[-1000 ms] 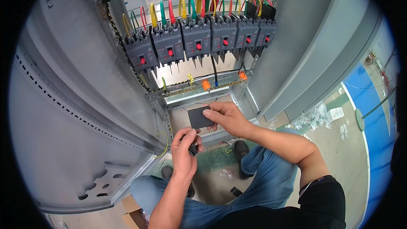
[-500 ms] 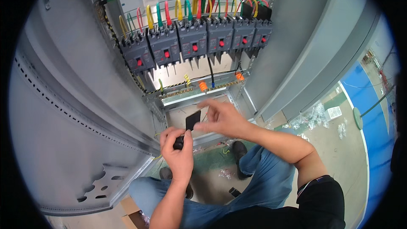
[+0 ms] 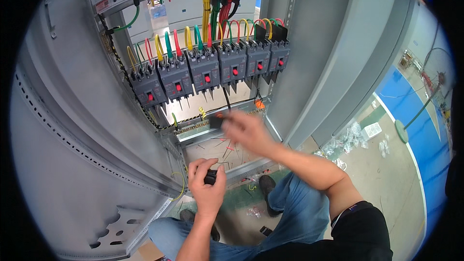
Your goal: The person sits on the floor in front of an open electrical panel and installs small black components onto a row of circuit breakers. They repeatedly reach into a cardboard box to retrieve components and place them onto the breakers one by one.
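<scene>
My left hand (image 3: 207,192) is closed around a small black bundle (image 3: 210,177), which looks like several thin pieces stacked together. Motion blurs my right hand (image 3: 252,134), raised in front of the cabinet's lower part. Its fingers pinch a flat black plate (image 3: 216,122), resembling a phase barrier. Above it runs a row of dark grey circuit breakers (image 3: 205,70) with red toggles. Similar thin black barriers (image 3: 233,87) stick out below some of them. The plate hangs below the row, overlapping the busbar (image 3: 193,129) in view; whether they touch I cannot tell.
Yellow, green and red cables (image 3: 188,38) loop above the breakers. Orange insulators (image 3: 259,104) stand by the busbar. The cabinet door (image 3: 92,164) is at left, a side panel (image 3: 314,58) at right. Clear plastic bags (image 3: 350,137) and a black piece (image 3: 266,231) lie on the floor.
My right hand has drawn a black plate away from my left hand and lifted it toward the breakers. The left hand keeps its bundle. The view has tilted up, showing more of the upper cabinet.
</scene>
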### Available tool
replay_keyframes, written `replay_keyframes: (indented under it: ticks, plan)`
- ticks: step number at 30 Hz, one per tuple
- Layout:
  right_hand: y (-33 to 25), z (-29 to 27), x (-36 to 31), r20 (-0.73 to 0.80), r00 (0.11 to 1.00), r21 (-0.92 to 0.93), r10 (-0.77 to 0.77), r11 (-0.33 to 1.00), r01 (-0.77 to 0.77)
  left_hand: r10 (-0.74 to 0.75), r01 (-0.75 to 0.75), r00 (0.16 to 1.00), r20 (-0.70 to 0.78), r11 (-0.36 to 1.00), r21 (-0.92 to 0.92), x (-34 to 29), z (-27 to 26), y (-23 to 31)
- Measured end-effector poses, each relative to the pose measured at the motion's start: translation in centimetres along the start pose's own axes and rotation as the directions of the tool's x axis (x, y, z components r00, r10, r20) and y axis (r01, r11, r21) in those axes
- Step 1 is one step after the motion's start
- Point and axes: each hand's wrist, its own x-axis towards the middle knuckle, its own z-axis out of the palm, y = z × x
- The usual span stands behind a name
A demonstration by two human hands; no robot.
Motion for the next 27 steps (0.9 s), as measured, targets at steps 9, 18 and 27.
replay_keyframes:
  ticks: [9, 18, 27]
  plan:
    - [-0.1, -11.8, 11.5, -0.482, 0.646, -0.656, -0.593, 0.732, 0.182, -0.160, 0.165, 0.985, 0.058, 0.980, -0.107, -0.6, -0.9, -1.4]
    - [0.7, -11.8, 12.1, -0.471, 0.616, -0.693, -0.632, 0.697, 0.184, -0.176, 0.186, 0.981, 0.084, 0.973, -0.134, -0.7, -0.8, -1.4]
    - [0.9, -12.0, 12.5, -0.428, 0.619, -0.748, -0.658, 0.643, 0.167, -0.186, 0.201, 0.976, 0.113, 0.969, -0.144, -0.9, -0.8, -1.3]
